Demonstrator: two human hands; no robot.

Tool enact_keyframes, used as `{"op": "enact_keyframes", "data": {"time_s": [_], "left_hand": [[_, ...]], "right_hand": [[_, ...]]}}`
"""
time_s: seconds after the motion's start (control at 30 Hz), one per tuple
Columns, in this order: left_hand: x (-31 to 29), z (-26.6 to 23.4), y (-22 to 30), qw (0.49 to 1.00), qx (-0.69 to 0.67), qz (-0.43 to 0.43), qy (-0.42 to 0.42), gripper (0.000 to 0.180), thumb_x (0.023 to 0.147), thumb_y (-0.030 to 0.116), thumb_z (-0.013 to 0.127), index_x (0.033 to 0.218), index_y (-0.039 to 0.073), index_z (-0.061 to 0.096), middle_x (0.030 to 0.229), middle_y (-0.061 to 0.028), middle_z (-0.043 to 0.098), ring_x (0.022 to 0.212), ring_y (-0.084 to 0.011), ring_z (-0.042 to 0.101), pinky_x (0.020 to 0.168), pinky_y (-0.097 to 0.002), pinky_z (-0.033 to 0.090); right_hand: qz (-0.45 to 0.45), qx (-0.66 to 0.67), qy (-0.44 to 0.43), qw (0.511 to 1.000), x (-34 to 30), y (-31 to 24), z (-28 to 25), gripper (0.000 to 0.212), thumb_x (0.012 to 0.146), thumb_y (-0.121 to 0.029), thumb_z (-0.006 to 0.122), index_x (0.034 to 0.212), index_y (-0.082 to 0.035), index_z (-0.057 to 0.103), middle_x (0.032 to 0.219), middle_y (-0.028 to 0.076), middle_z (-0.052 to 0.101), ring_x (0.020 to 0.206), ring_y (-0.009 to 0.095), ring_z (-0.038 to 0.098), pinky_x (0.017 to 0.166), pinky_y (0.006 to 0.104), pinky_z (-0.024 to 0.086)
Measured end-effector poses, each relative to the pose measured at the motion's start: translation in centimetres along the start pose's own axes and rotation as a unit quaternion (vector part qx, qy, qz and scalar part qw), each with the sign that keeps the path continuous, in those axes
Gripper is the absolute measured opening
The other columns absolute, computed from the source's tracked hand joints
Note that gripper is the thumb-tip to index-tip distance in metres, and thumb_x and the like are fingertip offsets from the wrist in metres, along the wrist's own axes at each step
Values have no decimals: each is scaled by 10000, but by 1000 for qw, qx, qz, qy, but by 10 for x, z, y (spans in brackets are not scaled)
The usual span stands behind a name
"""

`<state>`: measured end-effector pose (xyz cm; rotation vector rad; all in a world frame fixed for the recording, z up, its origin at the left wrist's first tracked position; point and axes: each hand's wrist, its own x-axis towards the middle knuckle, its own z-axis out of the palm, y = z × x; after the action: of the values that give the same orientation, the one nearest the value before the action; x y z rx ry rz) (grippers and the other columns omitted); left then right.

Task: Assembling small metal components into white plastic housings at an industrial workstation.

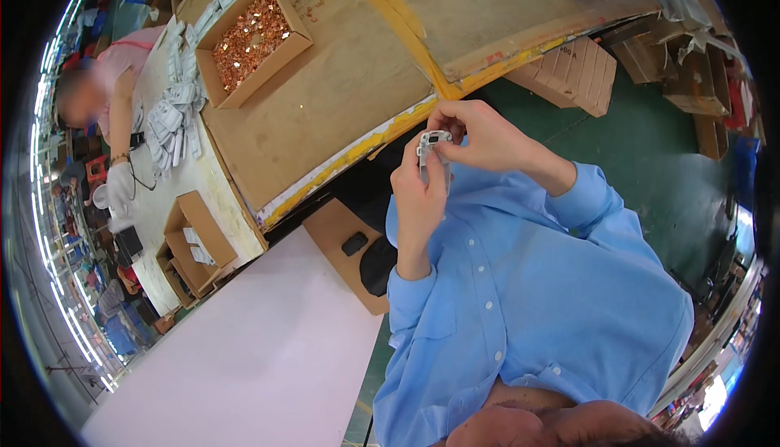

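A small white plastic housing (434, 141) with a dark slot in its end is held up before my chest, close to the table's front edge. My left hand (419, 191) is closed around its lower part, thumb and fingers along its sides. My right hand (486, 136) is closed at its upper end, with the thumb near the dark slot and the index finger curled over the top. Whatever tiny part may sit between the right fingertips is hidden.
The cardboard-topped table (341, 106) with yellow tape bears a carton (280, 61) of copper-coloured metal pieces. White plastic parts (171, 122) pile up at left, near a co-worker's gloved hand (120, 187). Cartons (569, 77) stand under the table at right; a white board (252, 341) lies lower left.
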<state>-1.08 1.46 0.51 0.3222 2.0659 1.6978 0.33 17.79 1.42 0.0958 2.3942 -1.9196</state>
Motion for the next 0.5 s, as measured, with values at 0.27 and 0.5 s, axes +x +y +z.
{"op": "enact_keyframes", "data": {"time_s": [0.27,0.5], "left_hand": [[5,7,-7,999,27,34,-1,258,954,103,473,1166,-3,576,727,-90,633,602,-137,617,571,-272,490],[0,0,-16,999,10,21,34,249,960,107,488,1150,-28,575,715,-46,612,597,-85,568,548,-241,454]], "right_hand": [[-3,17,-5,1000,-1,9,-7,163,753,-53,672,884,3,593,734,71,611,663,138,576,609,285,483],[-34,-43,-17,998,6,10,5,177,762,-85,661,907,-7,597,759,110,626,671,193,620,608,310,500]]}}
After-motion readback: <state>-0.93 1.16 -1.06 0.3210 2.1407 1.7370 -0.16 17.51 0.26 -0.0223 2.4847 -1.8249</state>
